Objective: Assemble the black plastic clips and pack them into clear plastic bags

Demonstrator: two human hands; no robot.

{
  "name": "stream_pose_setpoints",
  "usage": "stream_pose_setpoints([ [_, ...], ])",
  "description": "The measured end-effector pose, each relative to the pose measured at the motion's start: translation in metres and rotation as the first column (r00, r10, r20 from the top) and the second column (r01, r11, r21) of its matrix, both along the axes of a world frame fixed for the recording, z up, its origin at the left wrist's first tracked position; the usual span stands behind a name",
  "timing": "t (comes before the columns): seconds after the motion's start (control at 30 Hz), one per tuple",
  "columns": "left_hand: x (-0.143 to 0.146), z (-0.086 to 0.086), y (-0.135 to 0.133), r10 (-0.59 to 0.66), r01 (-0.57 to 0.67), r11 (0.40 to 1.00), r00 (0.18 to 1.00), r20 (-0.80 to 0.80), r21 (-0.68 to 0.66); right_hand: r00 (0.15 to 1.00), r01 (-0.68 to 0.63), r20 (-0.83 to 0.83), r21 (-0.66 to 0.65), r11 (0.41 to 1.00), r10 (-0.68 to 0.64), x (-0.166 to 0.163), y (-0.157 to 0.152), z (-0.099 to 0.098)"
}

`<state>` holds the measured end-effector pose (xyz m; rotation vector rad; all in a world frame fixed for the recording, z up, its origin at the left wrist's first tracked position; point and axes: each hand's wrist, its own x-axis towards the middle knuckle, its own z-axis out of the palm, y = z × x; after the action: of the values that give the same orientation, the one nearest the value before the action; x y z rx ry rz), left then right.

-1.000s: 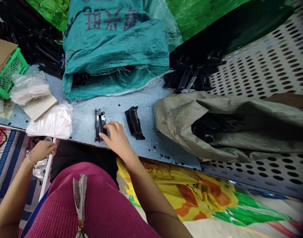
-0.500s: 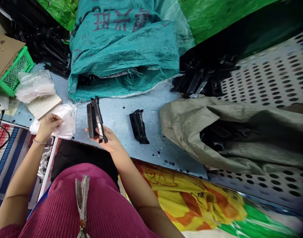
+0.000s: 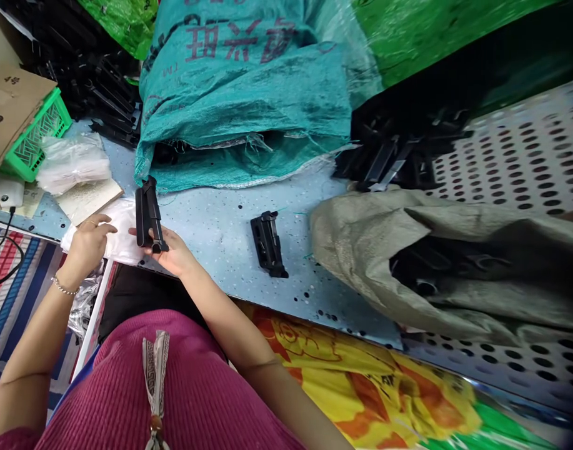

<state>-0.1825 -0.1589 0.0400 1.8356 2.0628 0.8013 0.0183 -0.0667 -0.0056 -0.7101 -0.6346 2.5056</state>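
In the head view my right hand (image 3: 174, 251) holds a long black plastic part (image 3: 149, 215) with a slim rail along one side. The part is tilted nearly upright over the table's front edge. At the left, my left hand (image 3: 88, 245) rests at a stack of thin clear plastic bags (image 3: 127, 240), its fingers bent and slightly apart with nothing visible between them. A second black plastic part (image 3: 268, 244) of similar shape lies on the blue speckled table (image 3: 211, 219), to the right of my right hand.
A teal woven sack (image 3: 249, 106) lies open at the back. On the right, a grey sack (image 3: 361, 250) holds black parts. More black parts (image 3: 393, 156) are piled behind it. At left are a green basket (image 3: 37, 137), a cardboard box (image 3: 14, 106) and bundled plastic bags (image 3: 73, 162).
My right hand has moved left with the black plastic part, closer to the bags. The fingers of my left hand have lifted and spread a little.
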Motion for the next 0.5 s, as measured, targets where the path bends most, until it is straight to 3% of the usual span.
stream_pose_setpoints([
  [0.07,-0.001,-0.003,0.007,-0.06,0.049,0.996,0.985,-0.16,-0.072,1.0,-0.019,-0.01,-0.002,1.0,0.019,-0.006,-0.001,0.001],
  [0.13,-0.004,-0.006,0.017,-0.052,0.038,0.997,0.979,-0.199,-0.072,0.999,0.014,0.031,0.003,1.0,-0.014,-0.01,-0.004,-0.001],
  [0.23,-0.013,-0.006,0.027,-0.007,0.008,1.0,0.993,-0.114,0.009,0.997,0.066,0.038,0.015,0.998,-0.067,-0.005,-0.011,-0.007],
  [0.33,-0.021,-0.006,0.026,0.004,-0.004,0.999,1.0,0.001,0.049,0.992,-0.123,-0.007,-0.033,0.992,0.122,0.01,-0.022,-0.011],
  [0.4,-0.023,-0.008,0.021,0.024,-0.024,0.999,1.0,0.002,0.041,0.977,-0.211,0.015,-0.077,0.974,0.213,0.02,-0.029,-0.013],
  [0.5,-0.025,-0.013,0.014,0.03,-0.03,1.0,0.997,-0.075,-0.003,0.984,-0.161,0.056,-0.082,0.983,0.166,0.027,-0.037,-0.016],
])
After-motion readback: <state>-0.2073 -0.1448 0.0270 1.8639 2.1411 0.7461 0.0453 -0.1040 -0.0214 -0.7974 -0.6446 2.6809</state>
